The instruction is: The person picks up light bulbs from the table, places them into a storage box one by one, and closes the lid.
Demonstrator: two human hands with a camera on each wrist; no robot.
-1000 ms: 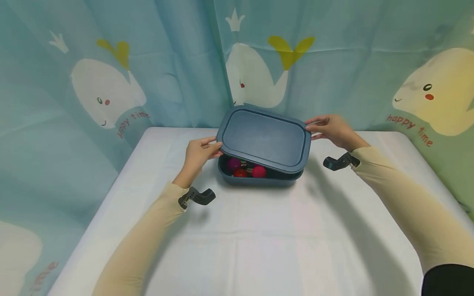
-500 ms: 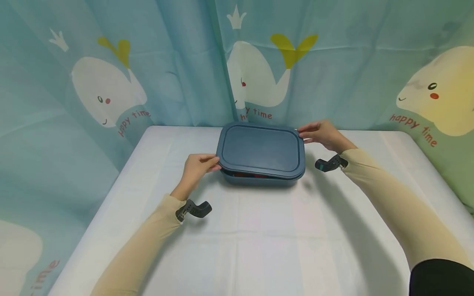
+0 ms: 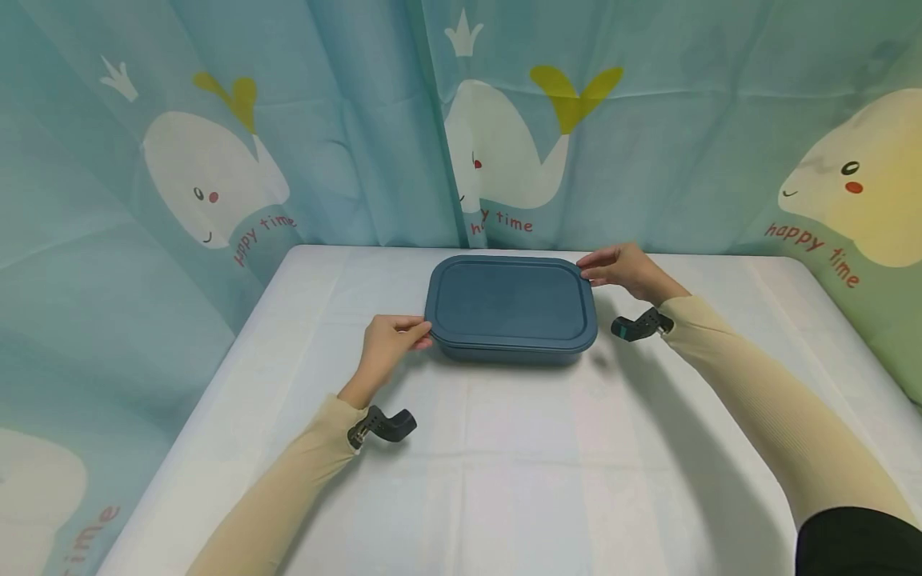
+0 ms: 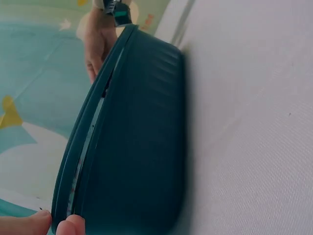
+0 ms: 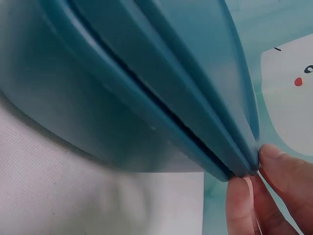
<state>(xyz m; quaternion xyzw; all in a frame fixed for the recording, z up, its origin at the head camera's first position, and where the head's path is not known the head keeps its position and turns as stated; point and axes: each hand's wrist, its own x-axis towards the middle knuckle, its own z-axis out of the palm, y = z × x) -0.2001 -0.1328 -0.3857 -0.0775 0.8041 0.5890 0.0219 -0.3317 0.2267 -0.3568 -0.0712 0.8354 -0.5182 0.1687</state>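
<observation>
A blue-grey lid (image 3: 511, 300) lies over a matching rectangular box (image 3: 510, 355) at the back middle of the table. With thumb and fingers, my left hand (image 3: 385, 346) pinches the lid's rim at the front left. At the back right corner, my right hand (image 3: 625, 270) holds the rim the same way. The left wrist view shows a thin gap between lid (image 4: 74, 156) and box (image 4: 139, 137). Close up in the right wrist view, thumb and fingers (image 5: 239, 203) sit on either side of the rim. The box's contents are hidden.
A white cloth (image 3: 519, 472) covers the table. Behind and beside it hangs a blue-green curtain (image 3: 360, 144) printed with whales, close to the box's back edge. A dark wrist strap (image 3: 382, 424) is on the left sleeve, another strap (image 3: 641, 325) on the right.
Both hands have brought the tilted lid down and levelled it over the box. The red and purple round things seen inside are now covered. The box itself has stayed in place.
</observation>
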